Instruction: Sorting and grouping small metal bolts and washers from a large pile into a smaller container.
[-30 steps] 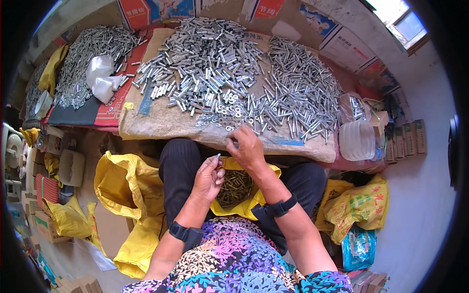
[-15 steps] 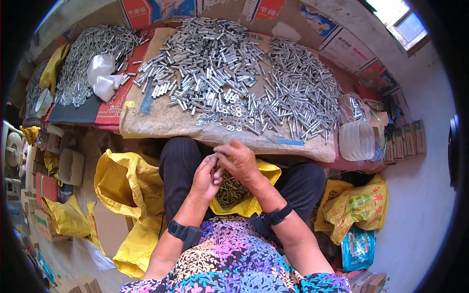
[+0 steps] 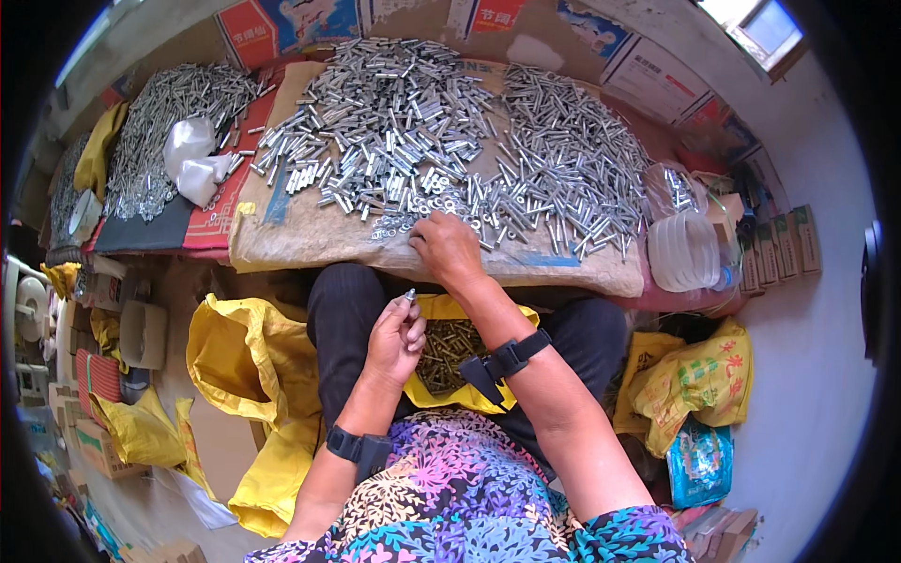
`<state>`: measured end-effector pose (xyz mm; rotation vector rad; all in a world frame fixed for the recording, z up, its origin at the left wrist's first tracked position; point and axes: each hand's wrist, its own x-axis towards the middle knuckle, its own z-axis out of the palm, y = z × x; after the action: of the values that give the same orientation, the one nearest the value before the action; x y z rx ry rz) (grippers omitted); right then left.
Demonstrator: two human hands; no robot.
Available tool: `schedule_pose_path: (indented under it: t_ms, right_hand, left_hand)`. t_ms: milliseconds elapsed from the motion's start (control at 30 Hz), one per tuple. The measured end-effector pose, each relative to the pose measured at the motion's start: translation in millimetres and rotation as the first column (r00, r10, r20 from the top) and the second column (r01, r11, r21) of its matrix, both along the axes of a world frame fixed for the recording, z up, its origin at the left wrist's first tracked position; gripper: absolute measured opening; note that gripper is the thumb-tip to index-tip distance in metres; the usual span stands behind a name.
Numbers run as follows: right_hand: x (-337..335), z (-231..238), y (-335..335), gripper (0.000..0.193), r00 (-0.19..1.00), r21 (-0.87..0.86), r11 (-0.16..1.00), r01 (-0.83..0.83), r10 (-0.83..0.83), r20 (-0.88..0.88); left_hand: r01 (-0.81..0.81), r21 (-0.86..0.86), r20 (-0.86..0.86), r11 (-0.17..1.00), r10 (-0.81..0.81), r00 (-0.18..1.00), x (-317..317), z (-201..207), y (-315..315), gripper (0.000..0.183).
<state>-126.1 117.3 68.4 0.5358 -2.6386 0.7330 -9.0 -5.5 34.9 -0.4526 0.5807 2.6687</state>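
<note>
My left hand [image 3: 396, 340] is closed around a small metal bolt [image 3: 410, 295], whose silvery end points up past the thumb and forefinger. It hovers over my lap, beside an open yellow bag [image 3: 488, 399] of brass-coloured bolts [image 3: 449, 355]. Farther forward, my right hand [image 3: 447, 248] rests at the table's near side with bent fingers on the loose washers [image 3: 437, 203]. Whatever its fingertips pinch is hidden. Behind the washers lies a heap of short silver metal tubes [image 3: 399, 113], and to their right a pile of thinner silver metal pieces [image 3: 568, 159].
A brown sheet [image 3: 310, 246] covers the table. Clear plastic tubs [image 3: 683, 251] stand at its right end; white plastic bags [image 3: 192, 159] lie at the left beside another metal pile [image 3: 164, 122]. An open yellow sack [image 3: 246, 352] stands by my left leg, another yellow bag [image 3: 699, 380] at right.
My right hand has left my left hand and moved forward to the washers. My left hand stays over my lap, and the bolt's end now shows above its fingers.
</note>
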Motion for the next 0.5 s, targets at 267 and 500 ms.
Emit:
schedule_pose_path:
  t_ms: [267, 500]
  right_hand:
    - [33, -3, 25, 0.008, 0.991, -0.423, 0.903, -0.072, 0.113, 0.074]
    - [69, -9, 32, 0.007, 0.898, -0.673, 0.738, 0.055, 0.258, 0.356]
  left_hand:
    - [0.001, -0.027, 0.0, 1.0, -0.001, 1.0, 4, -4, 3, 0.01]
    - [0.014, -0.093, 0.022, 0.996, -0.012, 1.0, 6, -3, 9, 0.012]
